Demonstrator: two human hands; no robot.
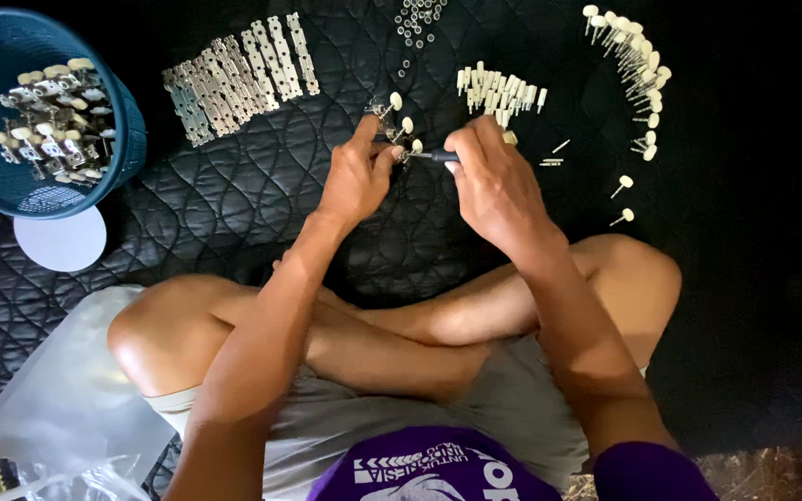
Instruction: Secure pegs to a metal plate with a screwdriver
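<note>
1. While sitting cross-legged on a black quilted mat (262,213), a person works on a small metal tuner assembly (395,125) with cream knobs, held over the mat just ahead of the knees.
2. Left hand (356,176) pinches the assembly between thumb and fingertips, closed narrowly around its metal plate.
3. Right hand (492,181) is curled tight around a slim dark-handled screwdriver (436,157), its tip pointing left into the assembly.
4. Doing this well looks to call for a steady left-hand pinch and a tool kept square to the screw, with light pressure, since the part is small and could twist.
5. Flat, shiny perforated metal plates (234,79) lie fanned on the mat to the left.
6. Cream plastic pegs (498,91) sit in a cluster just beyond the right hand; more knobbed posts (631,56) curve away at right.
7. Small metal washers (417,19) are scattered at top centre.
8. A teal plastic basket (127,130) at far left holds finished pieces; a white round lid (59,241) lies below it, and a clear plastic bag (58,399) beside the knee.
</note>
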